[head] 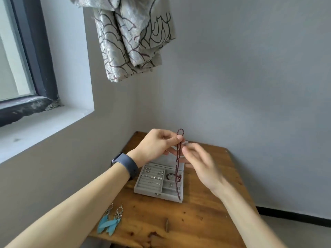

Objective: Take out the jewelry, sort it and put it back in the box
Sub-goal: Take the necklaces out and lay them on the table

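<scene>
1. We see a wooden table (197,217) set in the corner of the room, below a window (16,56) and a bunched patterned curtain (132,38).
2. A grey jewelry box (148,191) lies open on the table, with small studs in its ring rows and a dark bracelet in one compartment.
3. Our left hand (154,145), with a dark band (128,165) on its wrist, pinches a dark red beaded necklace (178,163) near its top loop; the strand hangs down over the box.
4. Our right hand (200,161) is blurred, fingers loosely spread beside the strand; we cannot tell if it touches it.
5. Two blue feather earrings (110,221) lie near the table's left edge.
6. A small thin piece, perhaps a pin (167,225), lies near the front.
</scene>
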The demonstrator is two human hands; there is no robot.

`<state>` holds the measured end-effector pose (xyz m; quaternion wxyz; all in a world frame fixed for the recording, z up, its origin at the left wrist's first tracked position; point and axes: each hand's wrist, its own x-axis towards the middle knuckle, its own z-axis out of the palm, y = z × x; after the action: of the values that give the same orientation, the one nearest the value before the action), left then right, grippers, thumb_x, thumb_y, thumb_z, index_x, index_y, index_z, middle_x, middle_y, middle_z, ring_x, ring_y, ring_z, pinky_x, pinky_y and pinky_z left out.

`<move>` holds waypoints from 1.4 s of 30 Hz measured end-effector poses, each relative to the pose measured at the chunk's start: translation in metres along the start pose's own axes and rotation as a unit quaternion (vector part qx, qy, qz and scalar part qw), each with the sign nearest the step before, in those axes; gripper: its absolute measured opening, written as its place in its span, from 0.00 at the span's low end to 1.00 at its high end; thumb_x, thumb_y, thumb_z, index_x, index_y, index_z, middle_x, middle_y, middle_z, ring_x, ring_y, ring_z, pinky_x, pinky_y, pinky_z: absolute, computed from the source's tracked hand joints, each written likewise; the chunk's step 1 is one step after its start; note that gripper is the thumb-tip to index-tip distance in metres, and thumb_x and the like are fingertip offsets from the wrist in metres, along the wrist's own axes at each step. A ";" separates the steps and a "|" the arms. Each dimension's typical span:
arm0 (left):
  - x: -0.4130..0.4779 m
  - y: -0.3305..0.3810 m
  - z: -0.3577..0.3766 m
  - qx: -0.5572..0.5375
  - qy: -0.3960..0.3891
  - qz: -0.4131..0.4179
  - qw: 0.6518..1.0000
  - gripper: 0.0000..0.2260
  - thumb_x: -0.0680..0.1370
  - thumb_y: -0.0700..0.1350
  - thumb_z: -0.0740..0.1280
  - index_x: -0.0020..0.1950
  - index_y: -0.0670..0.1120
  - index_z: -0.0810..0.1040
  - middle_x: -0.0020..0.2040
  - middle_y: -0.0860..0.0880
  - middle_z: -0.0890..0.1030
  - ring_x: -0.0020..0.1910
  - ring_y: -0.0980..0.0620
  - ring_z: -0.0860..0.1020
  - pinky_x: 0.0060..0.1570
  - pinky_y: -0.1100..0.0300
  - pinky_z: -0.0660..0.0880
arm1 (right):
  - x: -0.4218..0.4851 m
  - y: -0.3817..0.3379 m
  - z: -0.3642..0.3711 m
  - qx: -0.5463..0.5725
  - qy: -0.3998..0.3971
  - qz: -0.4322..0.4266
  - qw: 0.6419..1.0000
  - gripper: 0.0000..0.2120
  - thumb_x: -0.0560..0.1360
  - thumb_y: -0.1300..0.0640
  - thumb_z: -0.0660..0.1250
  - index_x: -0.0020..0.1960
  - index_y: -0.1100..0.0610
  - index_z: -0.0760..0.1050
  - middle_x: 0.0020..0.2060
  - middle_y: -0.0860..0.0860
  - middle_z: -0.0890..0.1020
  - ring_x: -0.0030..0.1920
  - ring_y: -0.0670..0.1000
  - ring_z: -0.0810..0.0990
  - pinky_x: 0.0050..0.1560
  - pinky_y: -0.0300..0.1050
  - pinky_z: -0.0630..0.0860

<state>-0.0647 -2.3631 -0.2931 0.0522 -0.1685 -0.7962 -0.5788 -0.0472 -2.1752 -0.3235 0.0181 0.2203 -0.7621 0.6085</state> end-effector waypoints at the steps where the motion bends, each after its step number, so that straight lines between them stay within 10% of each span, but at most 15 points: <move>1: -0.007 -0.001 0.001 -0.002 -0.001 -0.003 1.000 0.13 0.80 0.56 0.68 0.48 0.48 0.85 0.45 0.53 0.87 0.43 0.52 0.86 0.43 0.59 0.78 | -0.016 0.008 0.006 0.016 -0.041 0.031 0.999 0.16 0.78 0.42 0.65 0.58 0.50 0.78 0.55 0.46 0.85 0.58 0.45 0.82 0.60 0.42 0.77; 5: -0.038 -0.008 0.003 -0.004 -0.012 -0.033 0.999 0.14 0.80 0.56 0.67 0.50 0.48 0.85 0.46 0.55 0.86 0.39 0.52 0.84 0.41 0.61 0.78 | -0.073 0.046 0.030 0.053 -0.092 0.111 0.988 0.12 0.82 0.48 0.63 0.54 0.55 0.80 0.51 0.51 0.86 0.56 0.48 0.82 0.56 0.36 0.76; 11: -0.074 -0.041 0.004 -0.006 -0.003 -0.084 0.996 0.15 0.80 0.54 0.67 0.48 0.43 0.85 0.38 0.46 0.83 0.38 0.52 0.81 0.47 0.53 0.80 | -0.135 0.091 0.047 0.165 -0.016 0.196 0.967 0.09 0.79 0.47 0.67 0.50 0.52 0.81 0.44 0.55 0.84 0.54 0.58 0.84 0.62 0.56 0.77; 18: -0.084 -0.067 0.018 -0.140 -0.011 -0.156 0.978 0.14 0.83 0.51 0.63 0.54 0.42 0.83 0.35 0.50 0.73 0.34 0.52 0.76 0.40 0.58 0.77 | -0.182 0.119 0.050 0.333 0.058 0.282 0.898 0.06 0.76 0.55 0.70 0.46 0.58 0.80 0.36 0.54 0.75 0.37 0.54 0.77 0.46 0.49 0.78; 26: -0.080 -0.096 0.019 -0.044 0.006 -0.189 0.981 0.15 0.83 0.52 0.64 0.50 0.42 0.83 0.33 0.52 0.71 0.28 0.55 0.66 0.28 0.63 0.64 | -0.233 0.151 0.041 0.298 0.153 0.328 0.883 0.11 0.72 0.53 0.72 0.50 0.59 0.82 0.40 0.56 0.79 0.41 0.56 0.82 0.47 0.47 0.80; 33: -0.084 -0.113 0.040 -0.024 -0.104 -0.229 0.968 0.16 0.82 0.55 0.64 0.51 0.44 0.84 0.35 0.51 0.74 0.29 0.54 0.70 0.31 0.61 0.65 | -0.235 0.153 0.034 0.405 0.239 0.343 0.813 0.09 0.83 0.60 0.61 0.59 0.64 0.75 0.54 0.60 0.85 0.54 0.63 0.85 0.47 0.51 0.84; 42: -0.087 -0.117 0.063 -0.203 -0.125 -0.308 0.921 0.10 0.81 0.50 0.60 0.42 0.50 0.76 0.39 0.50 0.78 0.39 0.50 0.80 0.40 0.59 0.73 | -0.241 0.156 0.032 0.407 0.235 0.330 0.818 0.04 0.74 0.60 0.71 0.47 0.61 0.80 0.40 0.56 0.81 0.42 0.53 0.83 0.44 0.45 0.81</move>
<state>-0.0145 -2.3537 -0.4441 -0.2639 0.0068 -0.6745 -0.6895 0.1221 -2.1042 -0.5466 -0.0965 -0.2073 -0.4446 0.8660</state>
